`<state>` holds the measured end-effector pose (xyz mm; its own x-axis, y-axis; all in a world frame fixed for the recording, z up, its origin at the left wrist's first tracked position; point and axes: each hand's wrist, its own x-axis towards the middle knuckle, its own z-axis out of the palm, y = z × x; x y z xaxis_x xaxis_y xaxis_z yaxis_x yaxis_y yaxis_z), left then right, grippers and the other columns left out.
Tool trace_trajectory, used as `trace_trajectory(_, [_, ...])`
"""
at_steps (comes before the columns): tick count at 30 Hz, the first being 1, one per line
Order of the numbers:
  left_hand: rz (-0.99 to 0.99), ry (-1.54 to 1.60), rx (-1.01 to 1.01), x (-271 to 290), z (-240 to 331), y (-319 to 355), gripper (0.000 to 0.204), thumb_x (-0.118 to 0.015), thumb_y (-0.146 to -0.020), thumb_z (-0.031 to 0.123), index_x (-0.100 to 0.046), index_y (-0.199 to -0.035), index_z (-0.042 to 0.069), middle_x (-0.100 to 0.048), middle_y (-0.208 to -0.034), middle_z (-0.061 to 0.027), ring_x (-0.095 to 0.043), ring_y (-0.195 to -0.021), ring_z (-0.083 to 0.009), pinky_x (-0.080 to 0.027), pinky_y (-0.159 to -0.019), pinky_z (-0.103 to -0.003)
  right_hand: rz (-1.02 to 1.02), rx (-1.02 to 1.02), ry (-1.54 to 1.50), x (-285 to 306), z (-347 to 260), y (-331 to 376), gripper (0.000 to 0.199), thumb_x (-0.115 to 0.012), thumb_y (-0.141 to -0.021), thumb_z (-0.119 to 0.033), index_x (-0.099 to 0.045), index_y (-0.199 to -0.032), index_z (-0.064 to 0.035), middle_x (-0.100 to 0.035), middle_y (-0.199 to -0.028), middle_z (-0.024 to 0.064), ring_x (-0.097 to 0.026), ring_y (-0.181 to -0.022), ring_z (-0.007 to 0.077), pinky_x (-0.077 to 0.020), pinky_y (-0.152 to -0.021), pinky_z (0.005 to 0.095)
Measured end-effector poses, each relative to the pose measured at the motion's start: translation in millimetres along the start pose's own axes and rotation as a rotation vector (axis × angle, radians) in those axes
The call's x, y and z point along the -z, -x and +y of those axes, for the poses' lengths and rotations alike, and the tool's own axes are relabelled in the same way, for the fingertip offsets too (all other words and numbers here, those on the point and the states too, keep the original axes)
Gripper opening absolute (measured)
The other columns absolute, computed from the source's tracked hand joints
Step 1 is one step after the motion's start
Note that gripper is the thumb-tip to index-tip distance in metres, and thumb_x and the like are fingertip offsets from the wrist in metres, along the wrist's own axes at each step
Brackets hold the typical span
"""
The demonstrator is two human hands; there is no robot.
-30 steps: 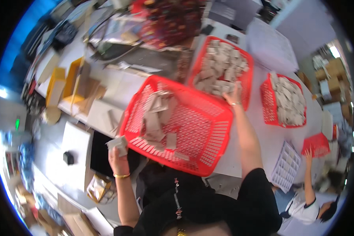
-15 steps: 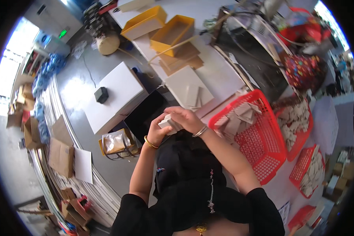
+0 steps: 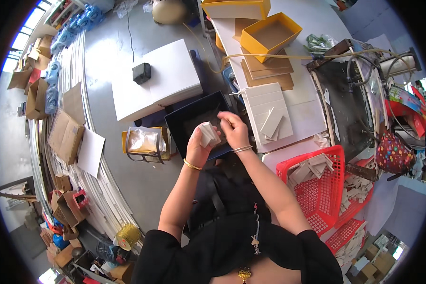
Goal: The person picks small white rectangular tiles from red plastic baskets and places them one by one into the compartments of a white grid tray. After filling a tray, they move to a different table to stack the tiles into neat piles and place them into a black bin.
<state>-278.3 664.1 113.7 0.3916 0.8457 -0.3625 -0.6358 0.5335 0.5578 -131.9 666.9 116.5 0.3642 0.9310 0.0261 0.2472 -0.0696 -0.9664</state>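
A small stack of white block-like pieces [image 3: 208, 134] is gripped in my left hand [image 3: 197, 149], its fingers wrapped round the sides. Just to the right, my right hand [image 3: 235, 134] is apart from the stack, with fingers curled and the fingertips pinched together. Whatever may be in that pinch is too small to make out. Both hands are over the near side of a dark open bin [image 3: 176, 124]. On the table to the right, loose white strips [image 3: 271, 124] lie on a flat white panel [image 3: 285, 107].
A red plastic basket [image 3: 312, 201] with similar white pieces stands at right, more red baskets behind it. Yellow boxes [image 3: 272, 35] sit on the far table [image 3: 307, 106]. At left are a white stack [image 3: 128, 97] bearing a dark block [image 3: 141, 73], and a wire-framed holder [image 3: 146, 152].
My right hand has come off the white pieces and moved right and up, fingertips now pinched. The left hand keeps the stack. The view has shifted, showing more of the dark bin.
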Motion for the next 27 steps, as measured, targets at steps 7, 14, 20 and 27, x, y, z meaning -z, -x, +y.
trace_trajectory(7, [0.031,0.021,0.165,25.8,3.0,-10.4,0.043,-0.035,-0.096,0.047,-0.047,-0.121,0.015,-0.058,-0.112,-0.0057,-0.058,-0.102,-0.0213,-0.048,-0.084,-0.039,-0.219,0.289,0.078,-17.1,-4.2,-0.2,0.028,-0.070,-0.072,-0.014,-0.067,-0.100,-0.0112,-0.058,-0.112,0.0091,-0.054,-0.104,0.0252,-0.0394,-0.093,0.0355])
trace_trajectory(14, [0.107,0.239,0.086,29.4,-2.3,-15.6,0.044,-0.034,-0.096,0.048,-0.051,-0.113,0.012,-0.059,-0.107,-0.0054,-0.059,-0.095,-0.0190,-0.052,-0.079,-0.038,-0.141,0.496,0.247,-23.5,-14.8,1.3,0.015,-0.069,-0.075,-0.016,-0.058,-0.074,-0.0052,-0.054,-0.087,0.0038,-0.053,-0.080,0.0211,-0.0396,-0.073,0.0323])
trace_trajectory(20, [0.002,0.368,0.142,35.0,27.0,-18.2,0.041,-0.041,-0.094,0.044,-0.053,-0.117,0.013,-0.062,-0.104,-0.0069,-0.061,-0.089,-0.0206,-0.051,-0.078,-0.038,0.072,0.246,-0.018,-18.4,-2.5,6.1,0.007,-0.067,-0.076,-0.005,-0.063,-0.082,-0.0051,-0.053,-0.089,0.0078,-0.054,-0.074,0.0214,-0.0446,-0.067,0.0304])
trace_trajectory(27, [0.080,0.036,0.107,18.9,16.6,-14.9,0.034,-0.044,-0.094,0.037,-0.051,-0.114,0.011,-0.059,-0.101,-0.0043,-0.060,-0.092,-0.0157,-0.052,-0.077,-0.031,-0.070,0.487,0.394,-15.4,-27.1,4.0,0.019,-0.072,-0.068,-0.015,-0.069,-0.086,-0.0164,-0.054,-0.088,-0.0012,-0.053,-0.075,0.0162,-0.0396,-0.068,0.0321])
